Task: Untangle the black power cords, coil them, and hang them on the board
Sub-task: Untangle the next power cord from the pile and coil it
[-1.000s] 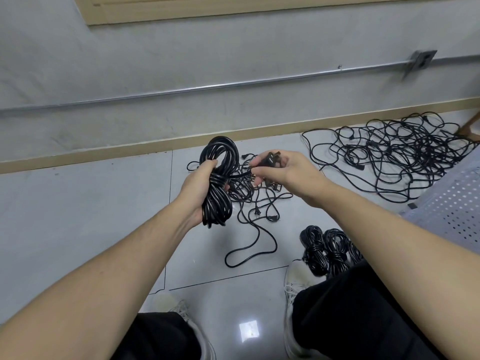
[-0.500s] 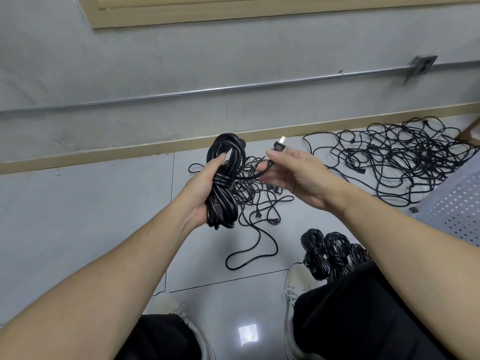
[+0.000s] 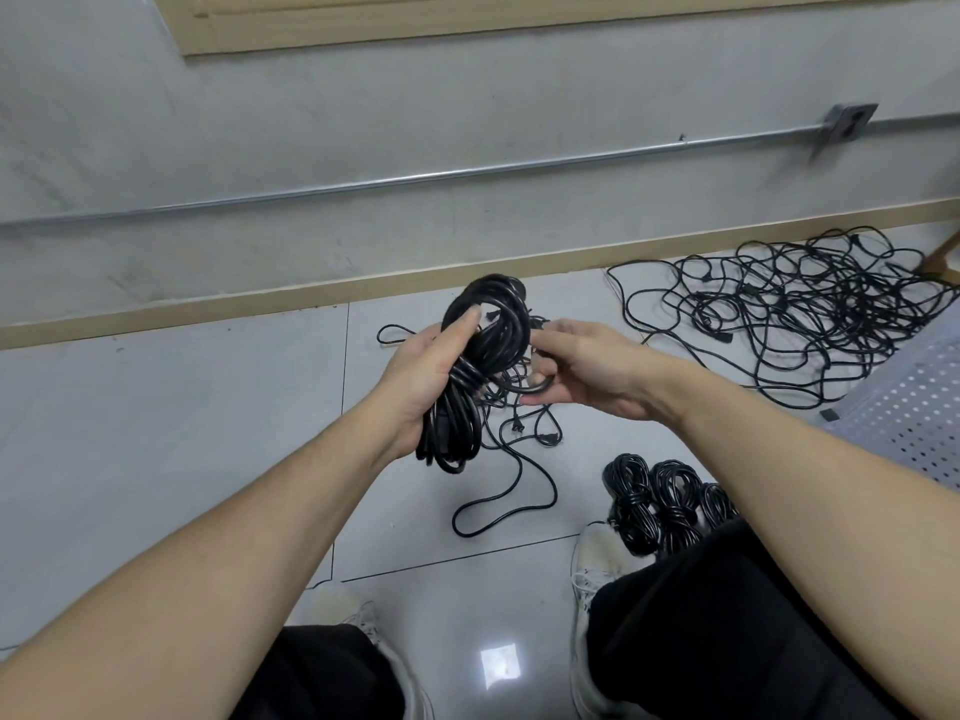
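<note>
My left hand [image 3: 426, 371] grips a coiled black power cord [image 3: 467, 407] around its wrapped middle, holding it upright above the floor. My right hand [image 3: 587, 368] holds the cord's loose end [image 3: 535, 389], which curves under the fingers right beside the coil. Three coiled, tied cords [image 3: 665, 501] lie on the floor by my right shoe. A large tangle of black cords [image 3: 795, 309] is spread on the floor at the right near the wall. A smaller loose cord pile [image 3: 519, 444] lies under my hands. The board is out of sight.
A grey wall with a metal conduit [image 3: 467, 174] and a tan baseboard [image 3: 208, 309] runs across the back. A perforated white surface [image 3: 914, 418] sits at the right edge. My legs and white shoes [image 3: 597, 574] fill the bottom.
My right hand has brought the cord's end from beside the coil's top down and in against the coil. The left hand has kept its grip and tilted the coil slightly.
</note>
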